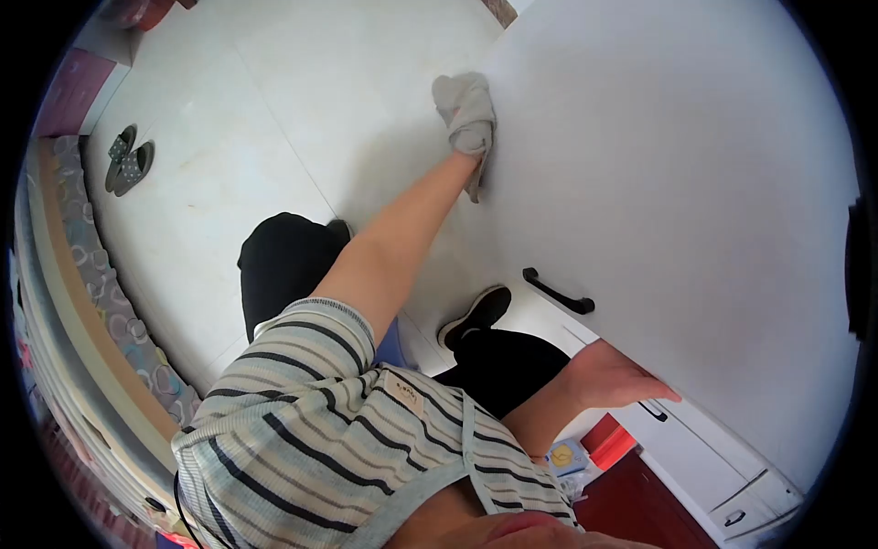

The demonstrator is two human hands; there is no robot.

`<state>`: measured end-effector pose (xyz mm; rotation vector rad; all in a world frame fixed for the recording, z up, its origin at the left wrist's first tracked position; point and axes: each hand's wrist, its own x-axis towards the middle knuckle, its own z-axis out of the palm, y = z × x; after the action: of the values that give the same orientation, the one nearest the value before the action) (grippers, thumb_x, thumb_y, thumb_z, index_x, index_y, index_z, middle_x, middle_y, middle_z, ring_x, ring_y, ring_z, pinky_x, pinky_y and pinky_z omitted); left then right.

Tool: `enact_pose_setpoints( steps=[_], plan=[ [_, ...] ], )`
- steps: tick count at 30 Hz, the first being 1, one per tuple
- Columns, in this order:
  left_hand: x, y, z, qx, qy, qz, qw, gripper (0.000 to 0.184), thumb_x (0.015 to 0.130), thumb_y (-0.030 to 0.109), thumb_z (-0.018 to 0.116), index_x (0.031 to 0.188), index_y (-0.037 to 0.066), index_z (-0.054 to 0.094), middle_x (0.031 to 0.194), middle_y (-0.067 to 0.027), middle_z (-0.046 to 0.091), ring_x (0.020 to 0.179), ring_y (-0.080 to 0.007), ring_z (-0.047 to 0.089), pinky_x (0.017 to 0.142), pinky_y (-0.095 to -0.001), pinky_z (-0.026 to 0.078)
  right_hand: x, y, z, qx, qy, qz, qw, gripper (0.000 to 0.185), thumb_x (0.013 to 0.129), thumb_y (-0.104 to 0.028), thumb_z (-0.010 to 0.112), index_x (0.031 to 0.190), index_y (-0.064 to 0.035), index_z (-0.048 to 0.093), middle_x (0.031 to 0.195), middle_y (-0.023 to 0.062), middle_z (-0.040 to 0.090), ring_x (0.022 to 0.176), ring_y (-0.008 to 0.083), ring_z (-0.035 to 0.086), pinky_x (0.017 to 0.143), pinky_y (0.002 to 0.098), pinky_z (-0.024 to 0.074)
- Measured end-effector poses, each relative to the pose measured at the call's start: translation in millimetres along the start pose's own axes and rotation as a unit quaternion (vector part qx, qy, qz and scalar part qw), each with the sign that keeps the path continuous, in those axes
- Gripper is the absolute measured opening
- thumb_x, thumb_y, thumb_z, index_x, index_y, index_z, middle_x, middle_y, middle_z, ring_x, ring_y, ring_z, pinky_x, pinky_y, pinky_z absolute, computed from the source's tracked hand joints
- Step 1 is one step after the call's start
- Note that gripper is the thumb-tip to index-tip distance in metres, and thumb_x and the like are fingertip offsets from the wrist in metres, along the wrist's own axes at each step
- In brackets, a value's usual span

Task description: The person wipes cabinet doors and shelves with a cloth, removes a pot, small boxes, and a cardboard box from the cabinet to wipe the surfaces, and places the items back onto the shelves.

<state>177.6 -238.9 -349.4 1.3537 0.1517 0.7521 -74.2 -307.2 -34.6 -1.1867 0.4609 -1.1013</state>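
My left hand (471, 137) is wrapped in and closed on a crumpled grey cloth (465, 96), held against the side of a large white panel (686, 183) with a black handle (558, 291). The cloth covers most of the fingers, and a corner of it hangs below the wrist. Lower down, my right hand (617, 375) lies along the panel's near edge, beside white drawer fronts (700, 444). One of its digits is stretched out straight; the other fingers are largely hidden.
Pale floor tiles (210, 91) stretch to the left, with a pair of dotted slippers (131, 160) on them. A bed (110, 284) with patterned fabric runs along the left side. Below my right arm are a red-orange object (608, 444) and a dark red surface (631, 508).
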Motion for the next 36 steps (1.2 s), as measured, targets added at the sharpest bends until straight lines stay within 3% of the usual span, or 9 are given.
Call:
enact_pose_setpoints(
  steps=[2, 6, 11, 22, 24, 27, 31, 34, 36],
  plan=[
    [-14, 21, -14, 0.129, -0.031, -0.183, 0.974, 0.02, 0.088, 0.018, 0.055, 0.103, 0.005, 0.059, 0.098, -0.0038, 0.06, 0.092, -0.0162, 0.056, 0.082, -0.0284, 0.047, 1, -1, 5, -0.022, 0.02, 0.001, 1.0, 0.079, 0.088, -0.066, 0.024, 0.141, -0.0076, 0.024, 0.145, 0.006, 0.025, 0.131, 0.0244, 0.027, 0.109, 0.0417, 0.0188],
    [-51, 88, -43, -0.21, -0.127, -0.335, 0.91, 0.032, 0.085, 0.027, 0.063, 0.103, 0.002, 0.057, 0.096, -0.0052, 0.061, 0.088, -0.0143, 0.055, 0.076, -0.028, 0.046, 10, 3, 4, -0.05, 0.053, -0.02, 0.997, 0.082, 0.086, -0.069, 0.025, 0.141, -0.0084, 0.024, 0.144, 0.0055, 0.027, 0.13, 0.024, 0.03, 0.109, 0.0419, 0.0198],
    [15, 195, -46, -0.158, -0.26, -0.269, 0.914, 0.038, 0.084, 0.029, 0.065, 0.108, 0.003, 0.052, 0.099, -0.005, 0.059, 0.085, -0.0156, 0.056, 0.076, -0.0293, 0.047, 9, 3, -5, -0.015, -0.006, -0.06, 0.998, 0.074, 0.089, -0.063, 0.032, 0.14, -0.0092, 0.026, 0.142, 0.0053, 0.028, 0.127, 0.0242, 0.031, 0.109, 0.0411, 0.0221],
    [38, 25, -10, -0.22, 0.004, -0.387, 0.895, 0.041, 0.085, 0.035, 0.061, 0.114, 0.01, 0.047, 0.102, -0.0038, 0.057, 0.088, -0.0164, 0.056, 0.076, -0.0308, 0.048, 10, 3, 5, -0.093, 0.039, -0.123, 0.987, 0.077, 0.088, -0.064, 0.034, 0.14, -0.0069, 0.026, 0.142, 0.0087, 0.029, 0.128, 0.0261, 0.031, 0.109, 0.042, 0.0216],
    [20, -66, -10, -0.038, -0.053, -0.111, 0.992, 0.038, 0.088, 0.042, 0.052, 0.111, 0.011, 0.049, 0.105, -0.0022, 0.057, 0.089, -0.0185, 0.056, 0.077, -0.0333, 0.048, 11, 3, 7, -0.107, 0.042, -0.127, 0.985, 0.078, 0.087, -0.065, 0.034, 0.14, -0.007, 0.026, 0.142, 0.0088, 0.028, 0.128, 0.0261, 0.031, 0.109, 0.042, 0.0212],
    [18, -117, -26, 0.106, -0.081, -0.087, 0.987, 0.043, 0.09, 0.048, 0.04, 0.108, 0.011, 0.053, 0.107, -0.0034, 0.059, 0.093, -0.0212, 0.058, 0.078, -0.035, 0.047, 12, 4, 11, -0.125, 0.045, -0.131, 0.982, 0.08, 0.087, -0.066, 0.033, 0.14, -0.0071, 0.025, 0.143, 0.0089, 0.028, 0.129, 0.0262, 0.03, 0.109, 0.0422, 0.0207],
    [31, -27, -36, 0.493, -0.328, -0.231, 0.772, 0.035, 0.092, 0.032, 0.036, 0.119, 0.014, 0.048, 0.117, -0.0007, 0.054, 0.1, -0.0193, 0.052, 0.083, -0.0341, 0.043, 13, 5, 12, -0.138, 0.046, -0.131, 0.981, 0.082, 0.086, -0.067, 0.033, 0.141, -0.0073, 0.025, 0.143, 0.0091, 0.027, 0.129, 0.0264, 0.029, 0.109, 0.0424, 0.0201],
    [14, -33, -45, 0.302, -0.235, -0.367, 0.847, 0.034, 0.093, 0.032, 0.034, 0.116, 0.012, 0.051, 0.111, -0.0037, 0.057, 0.1, -0.018, 0.053, 0.082, -0.0303, 0.043, 14, 6, 13, -0.141, 0.045, -0.127, 0.981, 0.083, 0.085, -0.069, 0.032, 0.141, -0.0074, 0.024, 0.144, 0.0092, 0.026, 0.13, 0.0265, 0.029, 0.11, 0.0425, 0.0196],
    [15, 28, -44, 0.025, -0.085, -0.642, 0.761, 0.036, 0.094, 0.026, 0.032, 0.107, 0.004, 0.057, 0.103, -0.0145, 0.063, 0.095, -0.0286, 0.061, 0.078, -0.0359, 0.05, 14, 7, 13, -0.14, 0.045, -0.121, 0.982, 0.084, 0.085, -0.069, 0.032, 0.141, -0.0075, 0.023, 0.144, 0.0093, 0.025, 0.13, 0.0266, 0.028, 0.11, 0.0426, 0.0192]
  ],
)
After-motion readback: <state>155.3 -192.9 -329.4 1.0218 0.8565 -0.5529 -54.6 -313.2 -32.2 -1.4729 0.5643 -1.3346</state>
